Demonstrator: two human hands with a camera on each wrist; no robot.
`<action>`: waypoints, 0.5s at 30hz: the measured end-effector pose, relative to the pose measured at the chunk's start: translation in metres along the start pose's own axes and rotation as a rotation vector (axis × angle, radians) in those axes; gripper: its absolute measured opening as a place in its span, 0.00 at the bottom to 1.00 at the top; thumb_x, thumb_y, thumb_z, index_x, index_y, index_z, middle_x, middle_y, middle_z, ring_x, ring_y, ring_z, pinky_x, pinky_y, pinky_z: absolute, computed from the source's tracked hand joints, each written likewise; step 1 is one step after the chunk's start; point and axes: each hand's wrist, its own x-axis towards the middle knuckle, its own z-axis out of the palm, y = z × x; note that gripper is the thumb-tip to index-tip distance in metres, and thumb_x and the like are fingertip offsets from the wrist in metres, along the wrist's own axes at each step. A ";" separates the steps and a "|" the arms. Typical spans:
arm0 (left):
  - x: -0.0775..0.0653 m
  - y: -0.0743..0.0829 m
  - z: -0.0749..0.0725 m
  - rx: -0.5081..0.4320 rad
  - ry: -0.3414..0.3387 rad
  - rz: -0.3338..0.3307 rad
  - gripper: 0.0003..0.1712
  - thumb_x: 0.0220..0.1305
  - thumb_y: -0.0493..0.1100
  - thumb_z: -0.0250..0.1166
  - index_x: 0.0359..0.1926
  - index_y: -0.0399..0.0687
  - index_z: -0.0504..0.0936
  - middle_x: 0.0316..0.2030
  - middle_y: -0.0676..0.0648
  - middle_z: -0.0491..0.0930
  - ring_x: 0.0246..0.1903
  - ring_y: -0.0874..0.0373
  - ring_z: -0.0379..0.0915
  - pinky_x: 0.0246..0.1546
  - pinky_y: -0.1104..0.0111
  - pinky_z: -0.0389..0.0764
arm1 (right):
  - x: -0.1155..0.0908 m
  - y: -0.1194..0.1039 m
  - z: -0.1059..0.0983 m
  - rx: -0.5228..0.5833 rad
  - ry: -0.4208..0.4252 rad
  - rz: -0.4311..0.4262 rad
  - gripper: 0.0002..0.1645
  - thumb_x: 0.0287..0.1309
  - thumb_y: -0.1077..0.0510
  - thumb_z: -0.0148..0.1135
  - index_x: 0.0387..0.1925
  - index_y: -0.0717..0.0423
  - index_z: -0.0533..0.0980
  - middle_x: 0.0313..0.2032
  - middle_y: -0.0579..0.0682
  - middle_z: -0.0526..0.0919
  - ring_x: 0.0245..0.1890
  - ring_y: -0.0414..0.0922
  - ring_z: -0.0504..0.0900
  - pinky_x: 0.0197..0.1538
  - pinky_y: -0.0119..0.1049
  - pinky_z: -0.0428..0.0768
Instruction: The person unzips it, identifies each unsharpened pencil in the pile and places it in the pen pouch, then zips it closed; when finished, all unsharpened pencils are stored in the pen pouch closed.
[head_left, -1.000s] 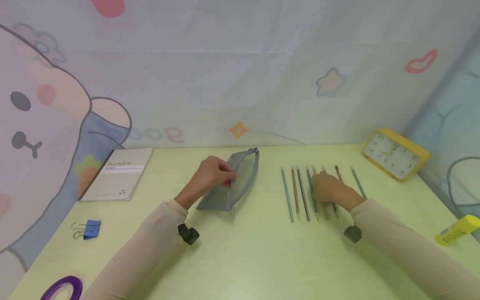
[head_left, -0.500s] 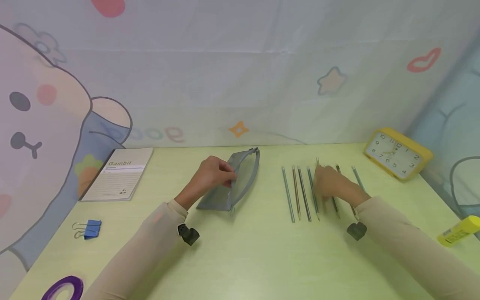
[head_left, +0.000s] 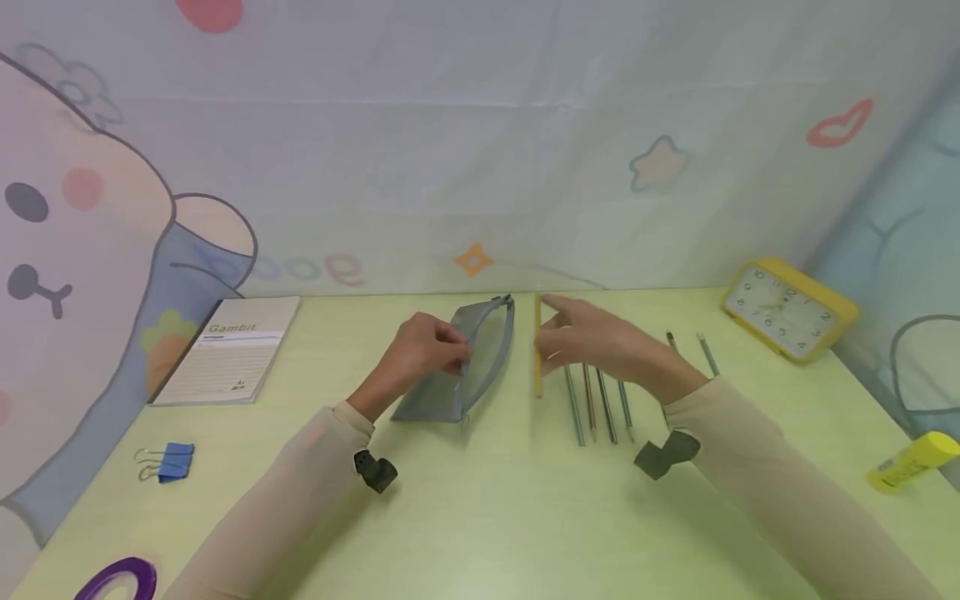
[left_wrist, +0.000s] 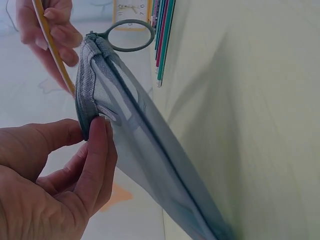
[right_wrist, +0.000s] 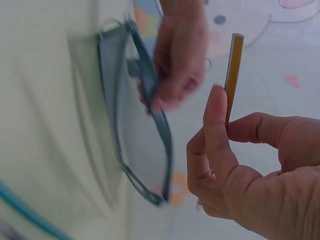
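Observation:
A grey zippered mesh pencil case (head_left: 438,398) stands on the table with its mouth spread. My left hand (head_left: 427,350) pinches the near edge of that mouth between thumb and fingers, which the left wrist view shows close up along the zipper (left_wrist: 82,112). Just right of the case, my right hand (head_left: 592,337) holds a yellow pencil (head_left: 537,350) between thumb and fingers, raised off the table. In the right wrist view the yellow pencil (right_wrist: 233,75) sticks up past the fingertips. Beneath the right hand lie several pencils (head_left: 590,408) in a row, partly covered by it.
Two more pencils, one dark (head_left: 671,340) and one green (head_left: 707,353), show beyond the right forearm. A yellow clock (head_left: 787,308) and a glue stick (head_left: 913,461) stand at the right. At left are a notebook (head_left: 228,350), a blue binder clip (head_left: 175,462) and a purple tape roll (head_left: 120,575).
My right hand has picked the yellow pencil out of the row, lifted it and carried it left towards the pencil case. The left hand keeps its hold on the case.

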 end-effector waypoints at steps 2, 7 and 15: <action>0.000 -0.002 0.000 -0.001 0.006 -0.003 0.08 0.62 0.39 0.70 0.39 0.39 0.89 0.40 0.41 0.90 0.28 0.57 0.89 0.52 0.58 0.85 | 0.014 0.002 0.016 0.044 -0.071 -0.003 0.57 0.63 0.58 0.58 0.81 0.50 0.34 0.62 0.63 0.73 0.47 0.50 0.88 0.63 0.45 0.79; 0.000 -0.005 0.003 0.010 0.014 0.004 0.07 0.61 0.40 0.70 0.36 0.41 0.90 0.34 0.43 0.90 0.27 0.57 0.89 0.46 0.62 0.86 | 0.045 0.013 0.043 0.116 -0.126 -0.047 0.51 0.66 0.54 0.62 0.81 0.50 0.44 0.54 0.62 0.84 0.49 0.53 0.88 0.62 0.46 0.80; 0.001 0.000 0.002 0.035 0.026 0.011 0.07 0.61 0.41 0.68 0.36 0.43 0.90 0.34 0.44 0.90 0.27 0.57 0.89 0.48 0.61 0.85 | 0.075 0.013 0.057 0.072 -0.040 -0.023 0.42 0.65 0.55 0.64 0.75 0.55 0.58 0.45 0.55 0.89 0.39 0.44 0.89 0.54 0.44 0.84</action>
